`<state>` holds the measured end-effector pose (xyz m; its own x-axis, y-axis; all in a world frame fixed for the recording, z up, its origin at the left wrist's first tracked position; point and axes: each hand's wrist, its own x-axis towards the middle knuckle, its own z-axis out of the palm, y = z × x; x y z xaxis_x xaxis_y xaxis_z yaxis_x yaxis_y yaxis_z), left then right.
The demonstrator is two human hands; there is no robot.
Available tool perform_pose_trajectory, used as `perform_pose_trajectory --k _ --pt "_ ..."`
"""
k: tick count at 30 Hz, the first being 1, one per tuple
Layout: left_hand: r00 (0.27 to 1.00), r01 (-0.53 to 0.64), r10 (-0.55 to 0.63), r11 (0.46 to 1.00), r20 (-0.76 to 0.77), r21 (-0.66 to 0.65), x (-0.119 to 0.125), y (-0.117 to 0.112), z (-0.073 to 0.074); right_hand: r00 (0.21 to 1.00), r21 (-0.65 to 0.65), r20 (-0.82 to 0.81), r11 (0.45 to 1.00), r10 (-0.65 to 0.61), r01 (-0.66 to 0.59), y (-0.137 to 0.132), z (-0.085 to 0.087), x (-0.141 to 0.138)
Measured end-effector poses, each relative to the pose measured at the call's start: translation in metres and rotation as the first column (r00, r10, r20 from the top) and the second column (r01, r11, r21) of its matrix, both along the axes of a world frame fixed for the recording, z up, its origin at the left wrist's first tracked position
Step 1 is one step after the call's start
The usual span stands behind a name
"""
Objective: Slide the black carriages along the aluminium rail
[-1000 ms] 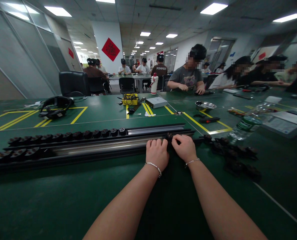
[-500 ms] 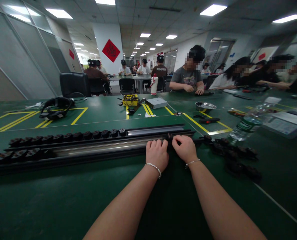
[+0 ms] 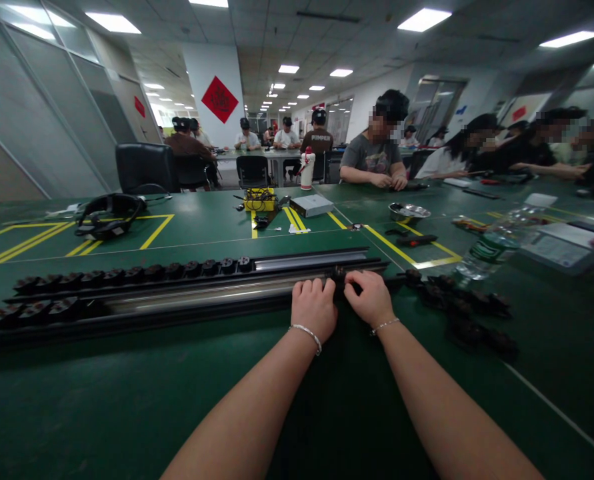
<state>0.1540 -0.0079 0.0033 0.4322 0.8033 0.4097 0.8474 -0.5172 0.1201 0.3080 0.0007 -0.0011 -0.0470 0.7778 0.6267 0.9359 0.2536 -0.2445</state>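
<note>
Two long black rails lie across the green table; the near rail (image 3: pixel 187 297) carries several small black sockets at its left end, and the far rail (image 3: pixel 307 260) holds a longer row of them. My left hand (image 3: pixel 314 308) is curled over the near rail's edge. My right hand (image 3: pixel 371 297) sits just to its right, fingers pinched on a small black socket (image 3: pixel 339 273) at the rail. A pile of loose black sockets (image 3: pixel 464 313) lies to the right of my hands.
A plastic water bottle (image 3: pixel 497 243) and a paper sheet (image 3: pixel 559 248) lie at the right. A metal bowl (image 3: pixel 409 212), black headphones (image 3: pixel 107 213), a yellow device (image 3: pixel 260 199) and a grey box (image 3: pixel 313 204) sit further back. Other people work at the far tables.
</note>
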Motion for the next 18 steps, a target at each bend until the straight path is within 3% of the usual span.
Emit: perform_pose_trajectory --k 5,18 --pt "1.0 0.003 -0.003 1.0 0.013 0.018 0.0003 0.0006 -0.0022 0.995 -0.079 0.067 0.994 0.078 -0.073 -0.003 -0.0008 0.0081" --pt "1.0 -0.014 0.014 1.0 -0.006 -0.02 0.0013 -0.001 0.0009 0.996 -0.094 0.077 0.995 0.037 -0.03 -0.0025 0.0009 0.0067"
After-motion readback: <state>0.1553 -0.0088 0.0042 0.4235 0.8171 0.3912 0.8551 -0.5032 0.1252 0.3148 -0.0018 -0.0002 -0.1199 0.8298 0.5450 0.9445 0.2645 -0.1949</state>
